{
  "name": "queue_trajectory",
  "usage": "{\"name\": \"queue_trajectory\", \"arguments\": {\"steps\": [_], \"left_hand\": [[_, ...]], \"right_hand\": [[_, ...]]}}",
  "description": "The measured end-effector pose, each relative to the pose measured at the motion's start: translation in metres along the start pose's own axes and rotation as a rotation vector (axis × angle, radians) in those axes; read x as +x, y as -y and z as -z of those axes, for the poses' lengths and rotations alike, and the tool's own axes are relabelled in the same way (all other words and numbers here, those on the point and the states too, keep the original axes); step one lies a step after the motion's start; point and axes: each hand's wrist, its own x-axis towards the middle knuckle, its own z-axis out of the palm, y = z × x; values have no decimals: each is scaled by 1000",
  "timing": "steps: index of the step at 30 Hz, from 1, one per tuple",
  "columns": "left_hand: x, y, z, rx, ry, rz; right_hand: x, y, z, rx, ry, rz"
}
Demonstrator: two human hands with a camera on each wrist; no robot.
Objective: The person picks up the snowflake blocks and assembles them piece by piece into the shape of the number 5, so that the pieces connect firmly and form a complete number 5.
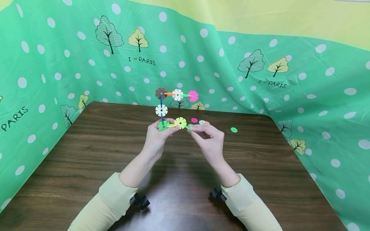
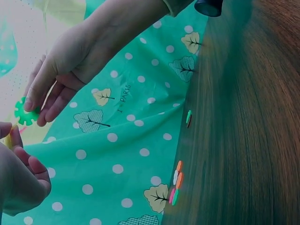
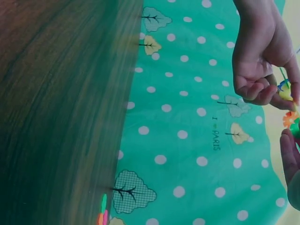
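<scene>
An open chain of notched plastic discs is held up above the table. Its top row has a brown disc (image 1: 161,93), an edge-on orange one, a white disc (image 1: 177,95), an edge-on green one and a pink disc (image 1: 193,96). Edge-on blue pieces and another white disc (image 1: 161,110) run down its left side. My left hand (image 1: 153,138) grips the lower row by the green corner disc (image 1: 163,125) and yellow disc (image 1: 180,123). Between thumb and fingers, my right hand (image 1: 210,141) pinches a green disc (image 2: 24,112) at the yellow disc's right edge.
Loose discs lie on the brown table (image 1: 115,141) behind the hands, among them a pink disc (image 1: 194,120) and a white disc (image 1: 202,122). Farther right is a green disc (image 1: 233,130) beside a dark one. A green dotted curtain (image 1: 185,57) surrounds the table's back and sides.
</scene>
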Motion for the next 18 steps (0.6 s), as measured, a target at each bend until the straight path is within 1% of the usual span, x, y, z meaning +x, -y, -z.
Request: {"name": "queue_trajectory", "arguments": {"steps": [6, 10, 15, 18], "left_hand": [[0, 0, 0, 39, -2, 28], [-1, 0, 0, 50, -4, 33], [-2, 0, -1, 48, -11, 24], [-2, -1, 0, 67, -12, 23]], "right_hand": [[-3, -2, 0, 28, -9, 16], [-3, -2, 0, 7, -20, 31], [-4, -3, 0, -22, -26, 80], [-5, -6, 0, -36, -22, 121]]}}
